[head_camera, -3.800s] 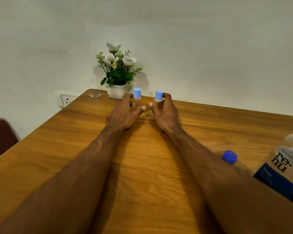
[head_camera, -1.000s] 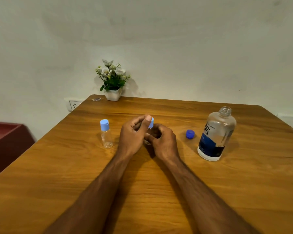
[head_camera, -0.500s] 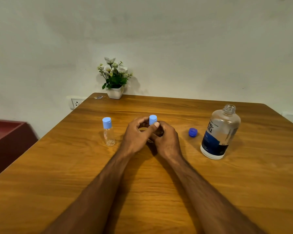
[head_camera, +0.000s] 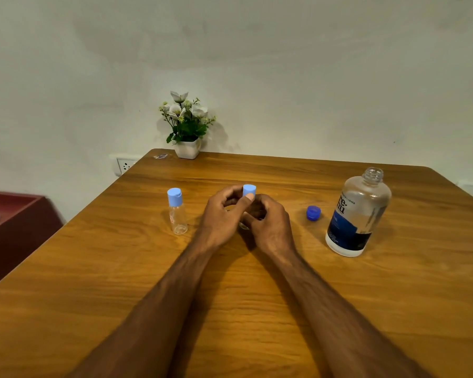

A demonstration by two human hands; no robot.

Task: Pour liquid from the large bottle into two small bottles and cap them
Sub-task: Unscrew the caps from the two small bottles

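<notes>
— On the wooden table (head_camera: 393, 309), what is counted, largest first?
— One large bottle (head_camera: 357, 214) is seen upright at the right, uncapped, its one dark blue cap (head_camera: 313, 213) laid just to its left. One potted plant (head_camera: 187, 126) is set at the far edge. Two small bottles are counted: a capped small bottle (head_camera: 177, 212) stands alone at the left, well apart from the large one; a second small bottle (head_camera: 243, 223) is held at the centre, mostly hidden by the hands.
— How are the hands placed?
— The bottle's body is gripped by the right hand (head_camera: 268, 225). Its light blue cap (head_camera: 248, 191) is pinched by the left hand (head_camera: 221, 216), thumb pressed against it.
— What differs from half a second ago?
— Little: both grips are kept, and every object is found in the same spot.
</notes>
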